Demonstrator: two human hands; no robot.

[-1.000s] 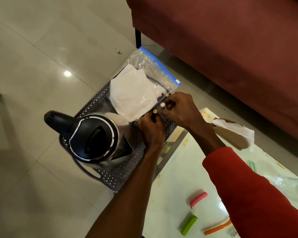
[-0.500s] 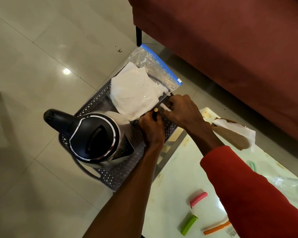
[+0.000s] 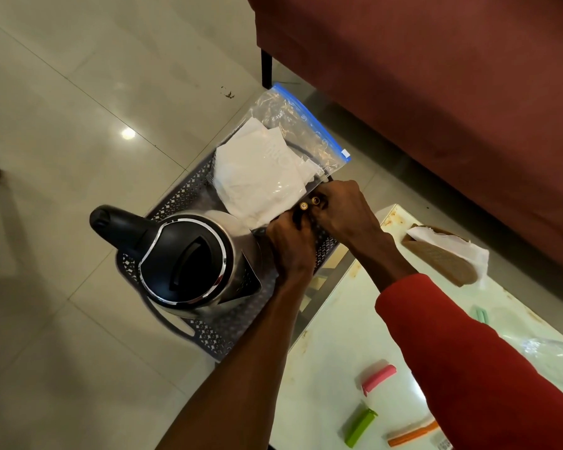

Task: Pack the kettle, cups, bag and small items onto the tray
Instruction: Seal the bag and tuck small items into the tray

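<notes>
A steel kettle (image 3: 189,261) with a black lid stands on the near part of a grey perforated tray (image 3: 215,332). Behind it, a clear zip bag (image 3: 293,125) with a blue seal, holding white paper, lies across the tray's far part. At the tray's right edge my left hand (image 3: 290,251) pinches a small dark gold-tipped piece (image 3: 303,206). My right hand (image 3: 348,212) pinches a second one (image 3: 315,200) right beside it, the two tips nearly touching. No cups are visible.
The white table (image 3: 338,336) to the right carries a pink clip (image 3: 378,380), a green clip (image 3: 359,428), an orange clip (image 3: 413,435), a mint clip (image 3: 481,315), crumpled plastic (image 3: 550,349) and a brown piece under white tissue (image 3: 446,254). A red sofa (image 3: 436,92) stands behind.
My right hand has closed in on my left, and the piece it holds now sits tip to tip beside the left one. The kettle, bag and tray have stayed put.
</notes>
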